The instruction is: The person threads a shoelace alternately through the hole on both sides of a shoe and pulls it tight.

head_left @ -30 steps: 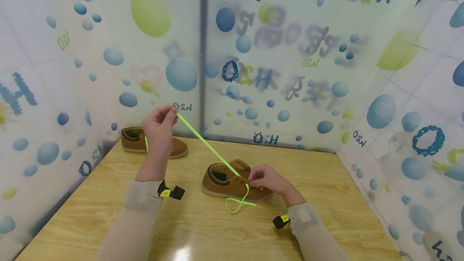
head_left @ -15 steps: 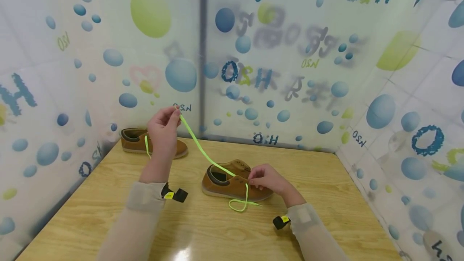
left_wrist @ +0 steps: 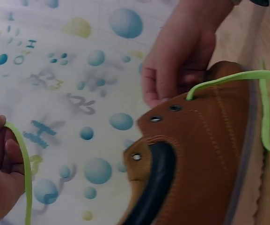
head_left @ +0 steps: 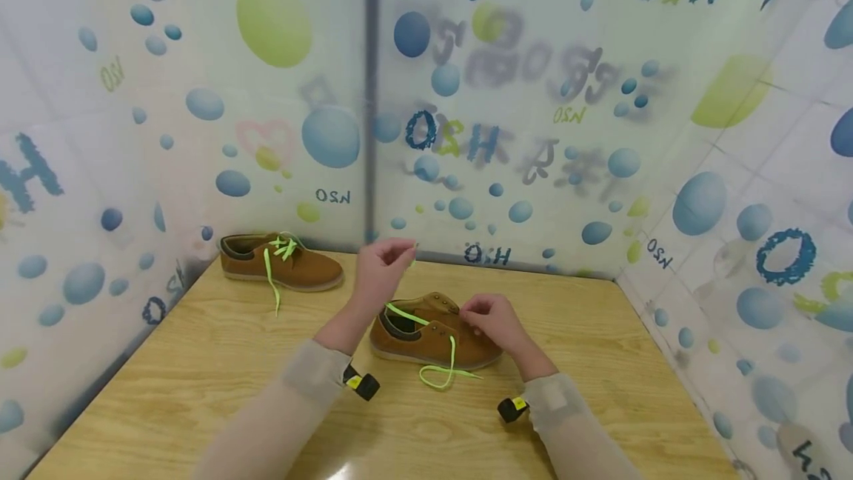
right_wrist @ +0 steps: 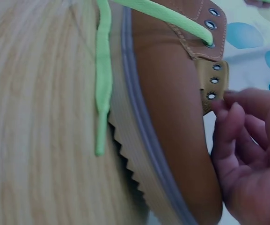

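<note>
A brown shoe (head_left: 413,347) stands on the table, its toe to the right. A bright green shoelace (head_left: 452,354) passes through an eyelet on its near side; a loop and tip lie on the tabletop. My left hand (head_left: 383,269) pinches the other end of the lace above the shoe; that stretch hangs slack in the left wrist view. My right hand (head_left: 496,321) is at the far eyelet flap (right_wrist: 214,84), thumb and fingers curled, fingertips at the edge of the flap. How firmly they grip it is partly hidden.
A second brown shoe (head_left: 313,269) stands at the table's back left, its green lace (head_left: 284,249) threaded and one end hanging onto the wood. Patterned curtain walls (head_left: 560,206) enclose the wooden table (head_left: 566,428) at the back and sides.
My left hand has moved right and down towards the shoe, and the taut lace has gone slack. My right hand has shifted slightly up from the near side of the shoe to the far flap.
</note>
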`<state>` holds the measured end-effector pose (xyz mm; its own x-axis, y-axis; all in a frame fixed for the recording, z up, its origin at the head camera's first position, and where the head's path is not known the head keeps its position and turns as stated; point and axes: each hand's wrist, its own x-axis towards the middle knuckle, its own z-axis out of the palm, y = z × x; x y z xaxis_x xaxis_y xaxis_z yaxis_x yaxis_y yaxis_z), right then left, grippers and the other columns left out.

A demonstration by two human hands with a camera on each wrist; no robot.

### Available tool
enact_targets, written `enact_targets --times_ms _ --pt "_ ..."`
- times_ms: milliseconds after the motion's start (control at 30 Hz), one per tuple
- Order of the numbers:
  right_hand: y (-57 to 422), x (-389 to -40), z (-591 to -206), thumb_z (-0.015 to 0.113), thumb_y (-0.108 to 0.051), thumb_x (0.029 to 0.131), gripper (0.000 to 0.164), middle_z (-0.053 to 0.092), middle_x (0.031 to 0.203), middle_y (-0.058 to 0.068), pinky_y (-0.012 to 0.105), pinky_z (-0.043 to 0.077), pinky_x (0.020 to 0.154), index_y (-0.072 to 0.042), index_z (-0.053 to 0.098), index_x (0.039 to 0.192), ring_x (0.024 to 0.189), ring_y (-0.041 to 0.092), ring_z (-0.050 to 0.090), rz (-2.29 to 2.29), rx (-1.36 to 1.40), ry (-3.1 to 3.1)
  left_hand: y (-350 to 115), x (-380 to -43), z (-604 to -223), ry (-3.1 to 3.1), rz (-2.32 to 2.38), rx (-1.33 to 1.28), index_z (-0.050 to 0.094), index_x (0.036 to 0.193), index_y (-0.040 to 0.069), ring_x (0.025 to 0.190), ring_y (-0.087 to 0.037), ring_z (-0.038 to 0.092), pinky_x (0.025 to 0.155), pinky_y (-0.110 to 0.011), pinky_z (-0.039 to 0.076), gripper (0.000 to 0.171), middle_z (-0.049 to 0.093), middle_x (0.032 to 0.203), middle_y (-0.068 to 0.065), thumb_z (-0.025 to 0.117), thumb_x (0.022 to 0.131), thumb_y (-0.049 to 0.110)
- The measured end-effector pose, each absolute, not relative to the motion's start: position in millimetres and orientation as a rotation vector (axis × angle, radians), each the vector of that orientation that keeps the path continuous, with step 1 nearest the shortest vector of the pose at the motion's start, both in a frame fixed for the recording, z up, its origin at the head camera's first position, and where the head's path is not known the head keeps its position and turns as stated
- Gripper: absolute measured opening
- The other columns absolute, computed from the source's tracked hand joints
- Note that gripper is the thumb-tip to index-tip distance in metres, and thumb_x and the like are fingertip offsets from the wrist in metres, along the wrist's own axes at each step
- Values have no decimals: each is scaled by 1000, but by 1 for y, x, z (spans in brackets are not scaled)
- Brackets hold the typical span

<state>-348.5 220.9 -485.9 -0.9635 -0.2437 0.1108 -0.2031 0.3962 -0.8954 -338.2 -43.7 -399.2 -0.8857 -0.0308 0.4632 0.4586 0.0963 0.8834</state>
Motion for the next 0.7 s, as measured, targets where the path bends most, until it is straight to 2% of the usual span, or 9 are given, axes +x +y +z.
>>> enact_targets --times_ms 100,333,533,700 --pt "217 -348 -488 74 -6 98 9 75 86 7 24 53 60 2 78 98 65 12 61 -1723 -369 2655 -27 -338 -416 -2170 -1795 -510 82 108 4 75 -10 64 67 -22 52 15 79 97 -16 75 100 14" --pt "215 -350 -493 76 -4 96 5 77 89 9 23 55 67 -1 80 97 72 12 65 -1769 -282 2734 1 -339 -451 -2466 -1739 -584 84 106 10 81 -8 68 69 -25 56 13 81 102 -7 75 100 17" --pt "212 -348 -490 76 -5 96 8 80 99 10 24 58 70 -4 81 103 80 12 70 -1669 -334 2711 5 -342 -464 -2646 -1591 -532 84 101 13 80 -12 67 69 -29 57 9 80 95 -2 77 98 19" --pt "209 -345 -487 76 -8 97 7 80 98 8 25 56 67 -6 81 101 79 10 67 -1595 -313 2722 1 -344 -465 -2703 -1508 -551 84 91 11 78 -12 66 68 -28 56 8 79 92 -1 79 95 16"
